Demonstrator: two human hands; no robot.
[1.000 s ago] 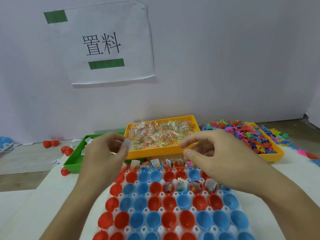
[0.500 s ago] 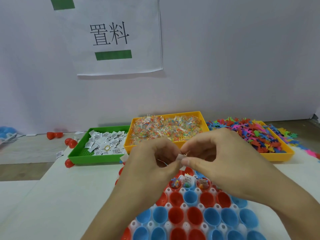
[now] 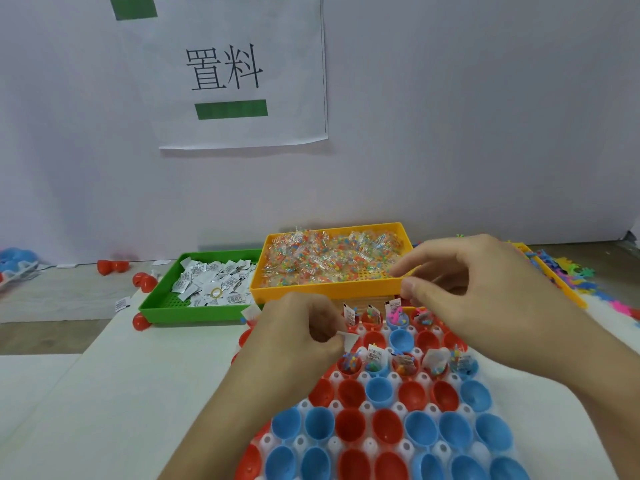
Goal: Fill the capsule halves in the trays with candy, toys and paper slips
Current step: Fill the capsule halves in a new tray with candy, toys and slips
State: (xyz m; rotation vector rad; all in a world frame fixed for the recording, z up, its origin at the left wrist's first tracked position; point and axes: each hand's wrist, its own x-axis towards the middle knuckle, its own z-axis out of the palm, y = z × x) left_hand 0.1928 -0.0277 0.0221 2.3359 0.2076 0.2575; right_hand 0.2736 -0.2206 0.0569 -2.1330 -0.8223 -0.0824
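Up on the far wall hangs a white paper sign [image 3: 239,71] with black characters and green strips. Loose red capsule halves [image 3: 143,282] lie scattered on the table at the left, just off the green tray [image 3: 162,306], and one stray slip sits by its left side. At the far left edge there is a blue heap, too blurred to name.

Now the containers. The green tray carries a pile of folded paper slips [image 3: 211,280], with a yellow rubber band [image 3: 216,292] lying among them. Just right of it, touching side to side, the orange tray [image 3: 325,291] is heaped with clear candy packets [image 3: 332,256]. Far right, mostly hidden behind the right hand, another orange tray with colourful plastic toys [image 3: 568,271] spilling over its edge.

Nearest us, the white capsule tray [image 3: 332,443] holds rows of red and blue capsule halves [image 3: 381,391]. The near rows sit unfilled; two far rows already show candy, toys and upright slips.

The hands! The left hand [image 3: 294,337] is curled tight, pinching a white paper slip [image 3: 348,339] over the tray's left side. The right hand [image 3: 485,292] hovers above the far filled row, thumb and forefinger drawn close together; whether anything sits between them, cannot tell.
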